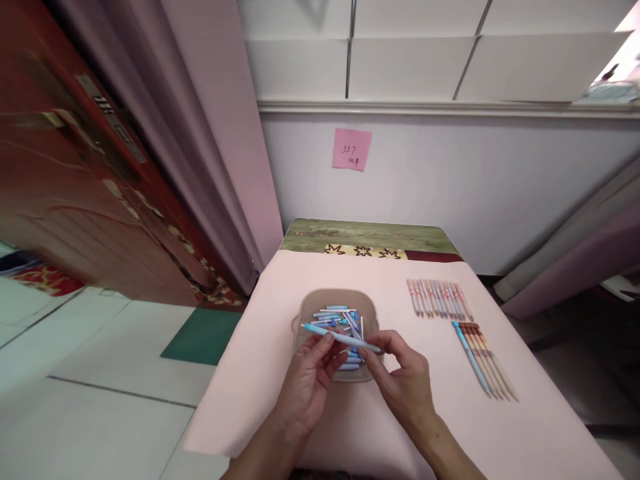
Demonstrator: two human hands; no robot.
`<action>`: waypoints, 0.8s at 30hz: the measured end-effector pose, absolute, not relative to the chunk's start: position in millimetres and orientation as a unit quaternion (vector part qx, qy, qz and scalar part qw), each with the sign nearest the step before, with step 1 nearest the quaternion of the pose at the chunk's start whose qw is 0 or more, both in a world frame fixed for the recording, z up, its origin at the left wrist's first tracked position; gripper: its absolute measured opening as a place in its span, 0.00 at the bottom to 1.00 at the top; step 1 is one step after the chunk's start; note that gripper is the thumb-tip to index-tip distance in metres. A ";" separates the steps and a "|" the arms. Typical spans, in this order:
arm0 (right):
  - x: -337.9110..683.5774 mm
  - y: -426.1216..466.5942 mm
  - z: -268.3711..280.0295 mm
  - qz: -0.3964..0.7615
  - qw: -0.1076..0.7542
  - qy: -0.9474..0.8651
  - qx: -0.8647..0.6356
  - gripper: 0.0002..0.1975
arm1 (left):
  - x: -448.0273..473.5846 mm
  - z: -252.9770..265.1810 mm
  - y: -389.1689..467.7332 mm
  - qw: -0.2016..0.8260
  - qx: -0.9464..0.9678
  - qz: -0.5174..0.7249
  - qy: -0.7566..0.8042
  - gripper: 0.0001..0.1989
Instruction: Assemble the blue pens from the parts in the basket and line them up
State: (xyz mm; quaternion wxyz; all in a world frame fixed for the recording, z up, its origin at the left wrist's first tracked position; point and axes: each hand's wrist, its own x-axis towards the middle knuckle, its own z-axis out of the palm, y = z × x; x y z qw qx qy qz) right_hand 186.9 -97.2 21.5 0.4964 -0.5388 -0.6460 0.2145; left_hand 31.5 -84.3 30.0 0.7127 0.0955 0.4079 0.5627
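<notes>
Pen [343, 338] lies above the box [320, 297], left hand [306, 375] pinching its middle, right hand [407, 379] its right end; a slack pinch could drop it among the loose parts [352, 323].

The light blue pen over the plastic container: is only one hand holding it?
No, the left hand holds the light blue pen near its middle while the right hand holds it near one end.
</notes>
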 end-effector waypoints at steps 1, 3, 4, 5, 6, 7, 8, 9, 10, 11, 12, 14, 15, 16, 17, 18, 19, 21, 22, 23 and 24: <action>186.8 -97.7 21.5 0.215 0.486 -0.643 -0.551 0.06 | 32.1 30.3 -84.6 0.712 0.101 0.562 0.408 0.08; 186.8 -98.4 21.2 0.219 0.461 -0.644 -0.570 0.09 | 34.0 31.0 -85.3 0.711 0.105 0.562 0.409 0.08; 186.9 -98.7 20.8 0.221 0.450 -0.644 -0.577 0.11 | 35.2 31.3 -85.8 0.712 0.102 0.563 0.408 0.09; 187.1 -98.8 20.2 0.221 0.440 -0.645 -0.584 0.13 | 36.5 31.7 -86.2 0.713 0.097 0.564 0.406 0.09; 187.3 -98.9 19.4 0.220 0.431 -0.647 -0.589 0.16 | 37.7 32.0 -86.6 0.713 0.090 0.567 0.402 0.09; 187.5 -99.0 18.7 0.215 0.423 -0.650 -0.593 0.18 | 38.8 32.3 -86.8 0.712 0.083 0.573 0.397 0.09; 187.7 -99.0 18.1 0.210 0.416 -0.654 -0.596 0.19 | 39.5 32.4 -86.8 0.710 0.079 0.579 0.393 0.09; 187.7 -99.0 17.8 0.205 0.411 -0.657 -0.598 0.19 | 39.7 32.3 -86.4 0.706 0.077 0.586 0.389 0.09; 187.5 -99.1 17.8 0.203 0.409 -0.659 -0.597 0.17 | 39.4 32.1 -85.8 0.701 0.077 0.593 0.389 0.09; 187.3 -99.2 18.1 0.204 0.413 -0.662 -0.591 0.14 | 38.6 31.8 -85.0 0.695 0.079 0.598 0.391 0.09; 186.8 -99.5 18.6 0.209 0.421 -0.664 -0.582 0.12 | 37.5 31.5 -84.1 0.689 0.082 0.602 0.394 0.08; 185.5 -100.2 20.1 0.216 0.442 -0.666 -0.561 0.16 | 34.7 31.2 -82.4 0.680 0.084 0.609 0.400 0.07; 184.8 -100.6 20.7 0.214 0.451 -0.667 -0.553 0.14 | 33.4 31.2 -81.9 0.677 0.083 0.611 0.402 0.07; 184.1 -101.0 21.1 0.210 0.456 -0.668 -0.549 0.10 | 32.3 31.3 -81.7 0.676 0.083 0.612 0.402 0.06; 183.5 -101.3 21.3 0.206 0.458 -0.668 -0.550 0.07 | 31.5 31.5 -81.9 0.677 0.083 0.611 0.402 0.06; 183.2 -101.6 21.3 0.204 0.456 -0.666 -0.554 0.06 | 30.9 31.6 -82.3 0.679 0.084 0.608 0.402 0.06; 183.1 -101.9 21.0 0.208 0.451 -0.663 -0.560 0.06 | 30.6 31.6 -82.8 0.682 0.086 0.605 0.402 0.06; 183.8 -102.2 20.0 0.225 0.435 -0.659 -0.571 0.08 | 30.3 31.1 -84.2 0.690 0.091 0.594 0.403 0.07; 184.4 -102.2 19.3 0.230 0.425 -0.661 -0.574 0.10 | 30.1 30.6 -84.9 0.694 0.093 0.589 0.403 0.07; 185.3 -102.1 18.7 0.228 0.416 -0.665 -0.577 0.12 | 29.9 29.9 -85.5 0.698 0.095 0.584 0.403 0.07; 186.1 -102.0 18.0 0.223 0.408 -0.671 -0.577 0.14 | 29.7 29.2 -86.0 0.700 0.097 0.580 0.405 0.07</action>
